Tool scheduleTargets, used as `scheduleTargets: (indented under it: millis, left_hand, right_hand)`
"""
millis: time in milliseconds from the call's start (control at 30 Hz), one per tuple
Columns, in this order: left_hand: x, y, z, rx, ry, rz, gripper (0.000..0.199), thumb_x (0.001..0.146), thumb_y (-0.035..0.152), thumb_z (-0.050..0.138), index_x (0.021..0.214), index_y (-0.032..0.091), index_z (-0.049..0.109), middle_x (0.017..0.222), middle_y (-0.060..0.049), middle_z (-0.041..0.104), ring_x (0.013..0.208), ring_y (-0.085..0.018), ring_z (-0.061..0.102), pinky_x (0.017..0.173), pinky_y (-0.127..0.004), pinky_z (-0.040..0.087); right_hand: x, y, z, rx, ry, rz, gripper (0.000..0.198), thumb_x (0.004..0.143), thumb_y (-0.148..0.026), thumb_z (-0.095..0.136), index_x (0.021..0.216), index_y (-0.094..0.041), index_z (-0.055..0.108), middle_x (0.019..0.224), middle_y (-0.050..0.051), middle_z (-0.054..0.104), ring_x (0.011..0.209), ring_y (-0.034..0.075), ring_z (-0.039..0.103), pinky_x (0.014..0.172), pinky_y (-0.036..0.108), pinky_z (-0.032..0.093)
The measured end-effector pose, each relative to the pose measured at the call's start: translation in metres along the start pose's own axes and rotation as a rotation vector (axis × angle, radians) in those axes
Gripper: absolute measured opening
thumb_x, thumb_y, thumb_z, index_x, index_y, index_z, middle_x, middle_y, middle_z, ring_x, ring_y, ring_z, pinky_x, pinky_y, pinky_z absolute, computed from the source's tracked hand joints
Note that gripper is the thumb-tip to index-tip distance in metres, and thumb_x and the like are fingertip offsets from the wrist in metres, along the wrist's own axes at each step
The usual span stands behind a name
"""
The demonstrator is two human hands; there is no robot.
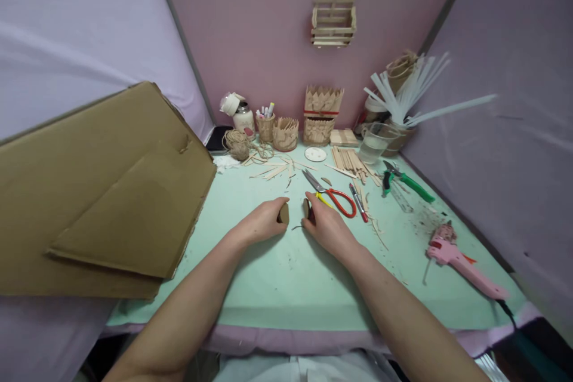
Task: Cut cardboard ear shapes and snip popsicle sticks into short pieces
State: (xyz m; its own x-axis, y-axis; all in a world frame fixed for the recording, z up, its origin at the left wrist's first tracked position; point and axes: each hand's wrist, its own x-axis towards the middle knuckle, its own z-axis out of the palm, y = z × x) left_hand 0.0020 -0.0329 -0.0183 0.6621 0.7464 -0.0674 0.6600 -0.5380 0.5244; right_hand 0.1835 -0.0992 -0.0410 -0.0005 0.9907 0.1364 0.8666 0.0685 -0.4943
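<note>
The bench covered in mint-green cloth (264,301) carries loose things on most sides of the work, so a wide sweep of either arm could snag something. The large brown cardboard sheet (102,125) leans over the left side, with a smaller brown cardboard panel (129,215) lying against it; a bump from the left elbow might send both sliding inward.

At the right lies the pink glue gun (465,265), its black cord (505,310) running off the front corner. A pull on that cord could drag it; whether it is hot cannot be told, but a careless right forearm would risk a burn. The scissors with orange-red loop handles (332,192) lie just beyond the right hand (323,219), blades pointing away, near enough for the knuckles to knock them. The clear plastic cup (373,146) near the back could tip if bumped.

The left hand (267,219) pinches a small flat-faced brown piece (285,213) between thumb and fingers; the right hand grips a small dark-edged brown piece (307,208). The pieces stand apart, facing each other across a gap. Fingers cover much of both, so too hard a squeeze could bend them, and too slack a hold could let one slip.
</note>
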Motion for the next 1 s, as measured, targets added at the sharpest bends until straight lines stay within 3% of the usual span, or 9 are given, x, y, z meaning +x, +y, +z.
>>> scheduleTargets:
  millis: [300,500,700,833,1000]
  left_hand:
    - [0.001,-0.005,-0.011,-0.075,-0.030,-0.095,0.065,0.067,0.026,0.060,0.131,0.019,0.051,0.111,-0.007,0.066,0.095,-0.023,0.062,0.076,-0.029,0.047]
    - [0.002,-0.012,-0.017,-0.018,-0.059,-0.066,0.062,0.060,0.037,0.071,0.118,0.019,0.060,0.110,-0.008,0.064,0.098,-0.026,0.059,0.080,-0.032,0.046]
    - [-0.001,-0.009,-0.019,0.005,-0.039,-0.076,0.049,0.064,0.038,0.067,0.108,0.018,0.060,0.101,-0.007,0.064,0.089,-0.024,0.060,0.069,-0.030,0.045]
    - [-0.001,-0.008,-0.018,-0.020,-0.012,-0.064,0.049,0.066,0.036,0.065,0.112,0.018,0.058,0.098,-0.006,0.064,0.085,-0.022,0.059,0.068,-0.029,0.044]
    - [-0.001,-0.012,-0.017,0.010,-0.042,-0.065,0.061,0.066,0.046,0.068,0.121,0.021,0.057,0.103,-0.007,0.058,0.095,-0.025,0.056,0.079,-0.032,0.044]
  right_hand:
    - [0.001,0.000,0.002,0.075,0.023,-0.048,0.044,0.083,-0.017,0.061,0.126,-0.018,0.047,0.089,0.003,0.068,0.080,0.017,0.062,0.069,0.026,0.044]
    - [0.001,0.004,-0.001,-0.031,0.089,-0.021,0.037,0.075,-0.020,0.070,0.110,-0.015,0.058,0.104,0.012,0.063,0.099,0.029,0.054,0.083,0.038,0.040]
    - [0.000,0.003,-0.003,-0.076,0.108,-0.005,0.031,0.079,-0.022,0.064,0.109,-0.018,0.056,0.103,0.010,0.062,0.099,0.028,0.053,0.079,0.037,0.037]
    - [-0.001,0.002,-0.001,-0.096,0.107,0.008,0.032,0.081,-0.025,0.063,0.112,-0.018,0.056,0.106,0.011,0.061,0.102,0.029,0.052,0.078,0.036,0.036]
    - [-0.001,0.003,0.002,-0.127,0.103,0.031,0.040,0.078,-0.034,0.070,0.114,-0.019,0.059,0.111,0.013,0.059,0.107,0.032,0.049,0.080,0.039,0.036]
